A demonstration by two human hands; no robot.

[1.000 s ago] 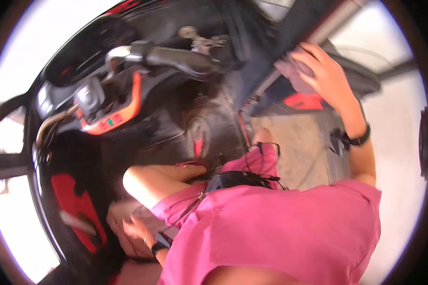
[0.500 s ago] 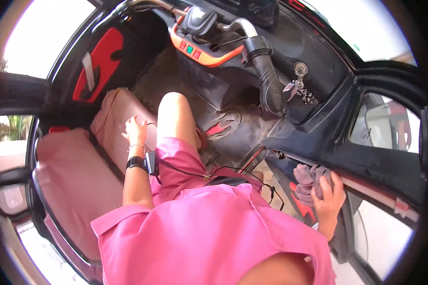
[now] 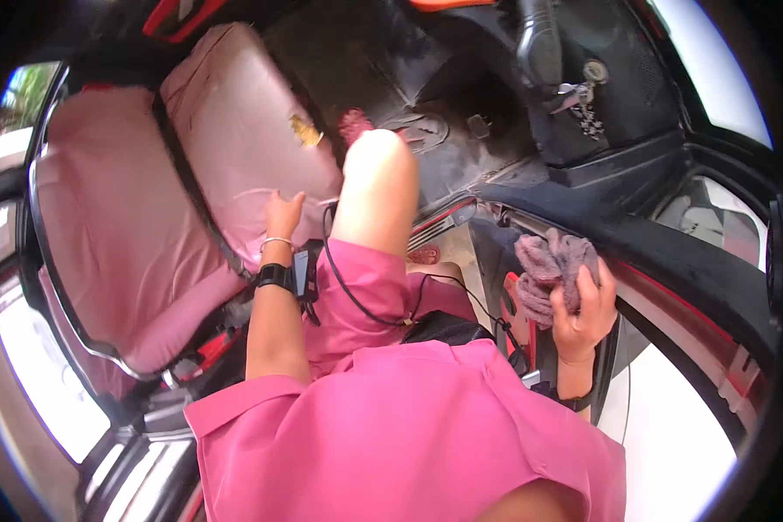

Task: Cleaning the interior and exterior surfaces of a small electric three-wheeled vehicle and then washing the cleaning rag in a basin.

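Note:
My right hand (image 3: 585,309) grips a bunched greyish-purple cloth (image 3: 552,274), its fingers wrapped over the right side. The cloth is beside the open door frame (image 3: 661,313) on my right. My left hand (image 3: 283,215) rests on the pink-covered seat (image 3: 244,113), thumb apart and nothing seen in it; its other fingers show only in part. A black band with a small device (image 3: 303,274) sits on my left wrist, and a cable runs from there across my lap.
A pink seat back (image 3: 117,200) stands at the left. Ahead are a black handlebar grip (image 3: 539,43) and keys with a beaded charm (image 3: 590,117). A yellow patch (image 3: 304,130) shows on the seat edge. One red shoe (image 3: 354,124) is on the dark floor, another (image 3: 424,255) by the sill.
The view has shifted, so the handlebar lies near the top edge and more seat shows. My left hand has come down onto the seat from spread fingers. My right hand still holds the cloth.

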